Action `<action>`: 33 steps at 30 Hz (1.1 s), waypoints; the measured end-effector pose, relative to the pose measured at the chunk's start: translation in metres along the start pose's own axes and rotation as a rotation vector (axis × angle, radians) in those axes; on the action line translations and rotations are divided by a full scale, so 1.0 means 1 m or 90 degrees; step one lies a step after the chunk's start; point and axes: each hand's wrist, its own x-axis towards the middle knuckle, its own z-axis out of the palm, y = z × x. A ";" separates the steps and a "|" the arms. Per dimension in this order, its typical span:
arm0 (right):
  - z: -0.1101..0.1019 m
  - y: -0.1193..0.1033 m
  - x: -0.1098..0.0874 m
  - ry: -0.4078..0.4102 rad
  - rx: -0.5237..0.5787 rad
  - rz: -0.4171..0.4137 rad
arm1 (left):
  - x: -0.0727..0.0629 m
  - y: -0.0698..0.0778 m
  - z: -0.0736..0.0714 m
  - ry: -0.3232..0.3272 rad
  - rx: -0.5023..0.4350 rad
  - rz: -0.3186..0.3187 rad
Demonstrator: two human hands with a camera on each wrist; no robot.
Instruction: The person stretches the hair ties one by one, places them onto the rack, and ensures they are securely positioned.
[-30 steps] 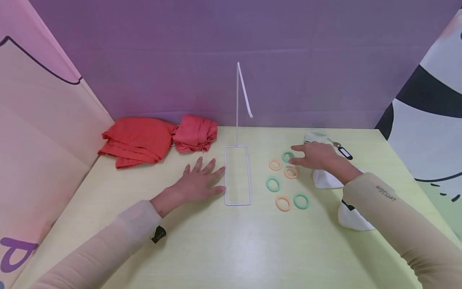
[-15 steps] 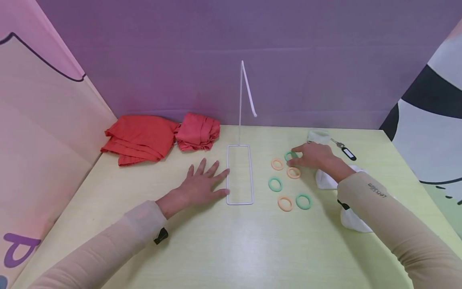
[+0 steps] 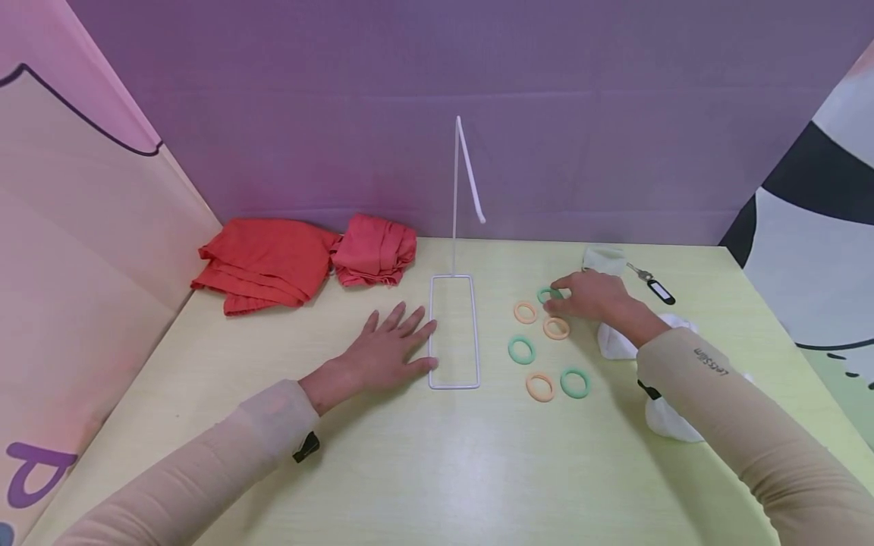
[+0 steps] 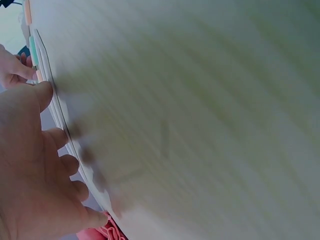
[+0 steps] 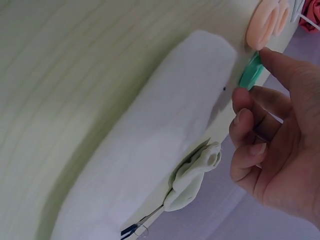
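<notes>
In the head view my left hand (image 3: 385, 353) lies with fingers spread, its fingertips over the left edge of a white wire stand (image 3: 454, 387) with an upright post and slanted arm. My right hand (image 3: 590, 296) reaches to the farthest green ring (image 5: 251, 71). Thumb and index finger pinch that ring at opposite sides, as the right wrist view shows; the other fingers are curled. Close by lie peach rings (image 3: 515, 312), and another green ring (image 3: 510, 349) sits nearer the stand. The front pair is a peach ring (image 3: 529, 387) and a green ring (image 3: 563, 384).
Two folded red cloths (image 3: 273, 262) sit at the back left. Under and beside the right forearm are white soft items (image 3: 616, 343), partly hidden. A pale folded cloth (image 3: 604, 260) and a key with a black tag (image 3: 659, 290) lie at the back right. A purple backdrop (image 3: 328, 129) stands behind.
My right hand's thumb and index finger have closed in on the far green ring. The left hand stays spread at the stand's base, and the head view has shifted slightly.
</notes>
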 end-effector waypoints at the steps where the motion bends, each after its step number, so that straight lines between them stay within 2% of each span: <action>1: 0.001 0.000 0.000 0.004 0.000 -0.003 | 0.001 0.000 0.000 -0.001 0.001 0.004; 13: 0.004 0.001 -0.001 0.068 -0.009 -0.017 | 0.005 0.000 0.002 -0.017 0.003 0.015; 18: -0.006 -0.001 -0.013 0.138 0.001 -0.041 | 0.005 -0.001 0.002 -0.015 0.003 0.020; 22: -0.019 -0.014 -0.032 0.231 -0.014 -0.094 | 0.004 -0.002 0.002 -0.011 0.005 0.027; 29: -0.048 -0.050 -0.074 0.498 -0.020 -0.250 | 0.004 -0.003 0.003 -0.010 0.007 0.025; 33: -0.067 -0.071 -0.098 0.627 -0.022 -0.338 | 0.004 -0.002 0.003 -0.008 0.008 0.023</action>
